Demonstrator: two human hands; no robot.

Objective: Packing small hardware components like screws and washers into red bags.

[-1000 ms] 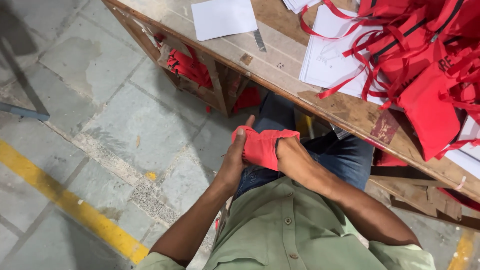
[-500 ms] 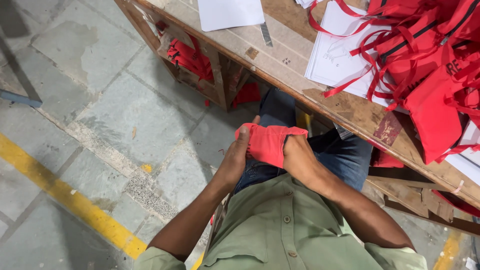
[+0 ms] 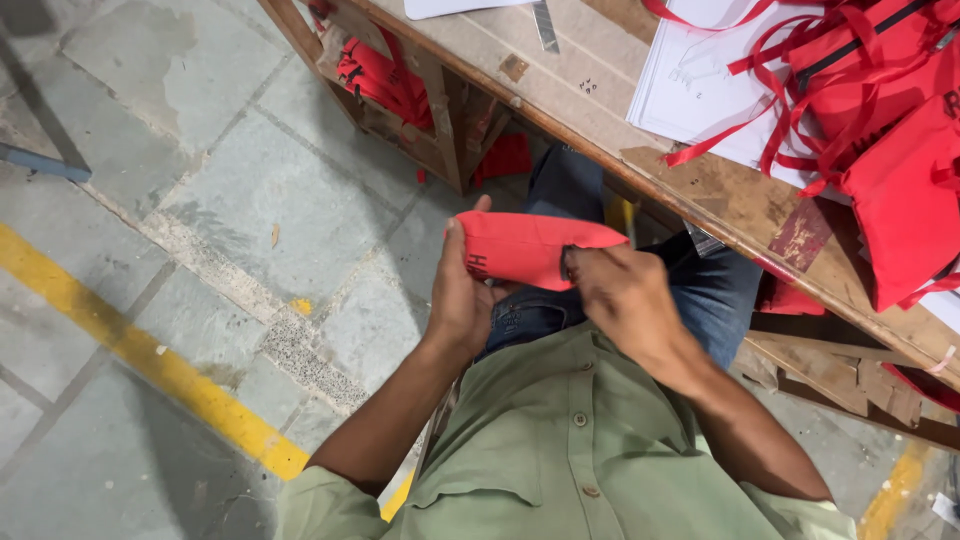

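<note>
1. Single view only: head-worn camera, so no second view and no shared region.
2. It looks steeply down the wearer's own front; green shirt (image 3: 570, 450) fills the bottom centre, very near the lens.
3. Both forearms enter from the bottom edge and meet mid-frame: left hand (image 3: 458, 300), right hand (image 3: 625, 300), both close.
4. Frame is rolled: the wooden table (image 3: 700, 190) edge runs diagonally from top centre to right edge, occupying the upper right corner.
5. Stone floor (image 3: 230, 200) covers the left half, farther off, with a yellow line (image 3: 150, 365) crossing diagonally at lower left.
</note>
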